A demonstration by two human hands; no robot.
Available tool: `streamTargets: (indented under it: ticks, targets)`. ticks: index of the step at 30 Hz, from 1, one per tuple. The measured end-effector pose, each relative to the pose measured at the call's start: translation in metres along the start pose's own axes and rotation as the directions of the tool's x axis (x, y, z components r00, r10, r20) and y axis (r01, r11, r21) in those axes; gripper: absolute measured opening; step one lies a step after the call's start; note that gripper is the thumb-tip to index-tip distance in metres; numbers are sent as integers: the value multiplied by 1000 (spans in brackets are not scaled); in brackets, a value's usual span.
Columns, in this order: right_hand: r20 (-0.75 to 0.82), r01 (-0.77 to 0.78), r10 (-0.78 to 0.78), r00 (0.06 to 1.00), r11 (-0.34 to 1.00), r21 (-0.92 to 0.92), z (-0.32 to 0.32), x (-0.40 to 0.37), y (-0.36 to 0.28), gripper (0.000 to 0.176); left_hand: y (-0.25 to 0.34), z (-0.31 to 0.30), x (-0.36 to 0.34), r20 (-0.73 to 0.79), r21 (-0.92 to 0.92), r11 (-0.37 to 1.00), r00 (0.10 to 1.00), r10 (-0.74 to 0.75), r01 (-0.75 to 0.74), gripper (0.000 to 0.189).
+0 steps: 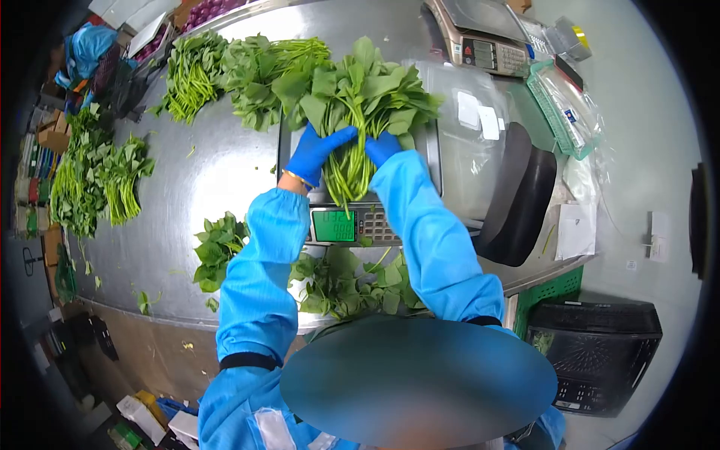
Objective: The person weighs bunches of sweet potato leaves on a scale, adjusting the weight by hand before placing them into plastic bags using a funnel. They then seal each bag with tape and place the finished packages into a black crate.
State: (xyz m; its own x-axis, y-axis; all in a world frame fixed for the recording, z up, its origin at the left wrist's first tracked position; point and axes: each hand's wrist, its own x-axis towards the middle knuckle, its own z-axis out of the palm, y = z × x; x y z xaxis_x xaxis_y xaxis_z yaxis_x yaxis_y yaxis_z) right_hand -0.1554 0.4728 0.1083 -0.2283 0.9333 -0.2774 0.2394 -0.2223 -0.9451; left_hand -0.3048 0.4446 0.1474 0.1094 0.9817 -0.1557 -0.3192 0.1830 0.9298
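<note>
Head view: both arms are stretched forward in blue sleeves (266, 240), forearms converged over the scale (376, 223). A bunch of greens (369, 94) is held over the scale, leaves pointed away, stems trailed toward its lit display (334, 226); whether its platform is touched cannot be told. The stems are gripped from the left by the gloved left hand (315, 154), thumb laid inward, and from the right by the gloved right hand (383, 148), fingers partly hidden. More bunches (191, 82) are laid on the desk (217, 154), left of the scale and beyond it. Loose leaves (352, 283) are scattered on the scale's near side; clear plastic (461, 161) is placed right of it.
</note>
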Motion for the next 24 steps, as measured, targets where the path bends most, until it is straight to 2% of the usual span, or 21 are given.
streamTargets:
  ticks: [1, 2, 4, 5, 7, 8, 9, 10, 11, 12, 13, 14, 16, 17, 18, 20, 21, 22, 24]
  targets:
    - [-107, 36, -52, 993, 989, -145, 3, -14, -14, 45, 0, 5, -4, 36, -86, 996, 999, -21, 24, 53]
    - [-119, 40, -57, 991, 989, -144, 1, -19, -15, 45, -2, 10, -8, 75, -169, 984, 996, -40, 53, 56]
    - [-161, -67, -9, 987, 885, -461, -3, -32, -16, 46, -10, 27, -16, 61, -72, 997, 998, 3, 2, 61]
    - [-131, -117, 65, 989, 884, -453, -11, -50, -42, 48, -8, 37, -20, 42, -89, 995, 998, 39, -35, 57]
    - [-206, -147, 56, 977, 876, -460, -18, -65, -52, 48, -5, 51, -22, 41, -105, 991, 996, 85, -80, 53]
    - [-265, -179, 56, 963, 866, -466, -21, -71, -54, 48, -5, 57, -23, -10, -230, 973, 1000, -6, 3, 48]
    - [-192, -38, -20, 981, 955, -293, -30, -71, -41, 50, -5, 63, -25, -49, -353, 932, 993, -104, 80, 43]
    - [-207, -37, -25, 978, 956, -292, -33, -76, -36, 50, -4, 70, -28, -34, -349, 933, 994, -99, 81, 43]
    - [-196, 76, -79, 977, 997, -26, -37, -82, -32, 48, -3, 78, -31, -25, -334, 940, 996, -81, 68, 37]
    - [-200, 183, -136, 970, 953, 241, -40, -87, -26, 46, -3, 86, -35, -15, -319, 946, 998, -65, 57, 31]
    - [-174, 196, -131, 976, 878, 436, -44, -93, -25, 44, -6, 93, -37, 19, -380, 921, 997, -81, 82, 38]
    - [-193, 204, -131, 973, 878, 433, -52, -103, -23, 44, -9, 102, -39, 38, -379, 921, 996, -83, 91, 38]
    - [-97, 208, -185, 978, 883, 420, -66, -131, -25, 52, -17, 120, -40, 140, -519, 831, 979, -146, 198, 40]
    - [-67, 176, -163, 984, 898, 403, -74, -146, -26, 62, -23, 131, -41, 143, -470, 855, 974, -175, 222, 42]
    - [-99, 180, -153, 983, 898, 402, -82, -158, -17, 62, -32, 143, -42, 184, -453, 839, 952, -244, 303, 42]
    - [-280, 270, -212, 936, 944, 190, -100, -181, -4, 68, -40, 181, -57, 320, -473, 822, 931, -175, 318, 44]
    - [-391, 208, -135, 911, 966, 151, -113, -197, -3, 71, -41, 201, -65, 416, -504, 751, 882, -222, 427, 47]
    - [-453, 189, -99, 886, 969, 157, -128, -201, 17, 69, -80, 213, -49, 466, -406, 816, 861, -201, 411, 48]
    - [-548, 206, -58, 835, 955, 213, -162, -223, 20, 67, -74, 255, -54, 562, -290, 878, 810, -166, 381, 48]
